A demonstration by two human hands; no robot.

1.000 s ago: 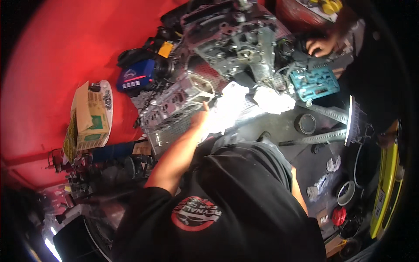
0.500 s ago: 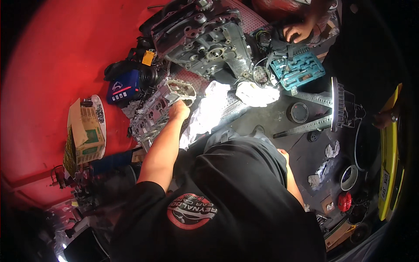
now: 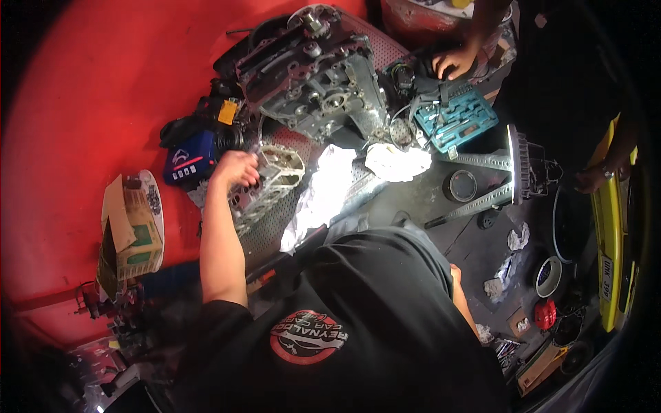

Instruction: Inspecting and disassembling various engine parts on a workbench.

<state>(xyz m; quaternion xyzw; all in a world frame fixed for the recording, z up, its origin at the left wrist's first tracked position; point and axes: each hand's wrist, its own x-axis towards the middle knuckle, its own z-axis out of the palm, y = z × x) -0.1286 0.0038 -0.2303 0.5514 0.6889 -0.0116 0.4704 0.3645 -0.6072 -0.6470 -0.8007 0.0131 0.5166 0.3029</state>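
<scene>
My left hand (image 3: 237,169) is over the far left side of an aluminium cylinder head (image 3: 281,164), its fingers curled. Whatever those fingers may hold is hidden. The cylinder head lies on a perforated metal bench top (image 3: 265,236). Only a small part of my right hand (image 3: 456,272) shows, low beside my hip, with its fingers out of sight. Right of the cylinder head lies a white cloth (image 3: 325,186). Beyond it stands a large dark engine block (image 3: 323,86) with its bores and bolt holes showing.
A teal socket case (image 3: 458,122) lies open near another person's hand (image 3: 454,63). A second white cloth (image 3: 397,162) and a lit work lamp (image 3: 520,165) are to the right. Leftward sit a blue box (image 3: 189,157) and an opened carton (image 3: 134,230). Another hand (image 3: 592,180) is by a yellow bumper (image 3: 606,261).
My left hand has moved left and away from the near right end of the cylinder head. The view has shifted slightly. A person's hand has come further in at the far right.
</scene>
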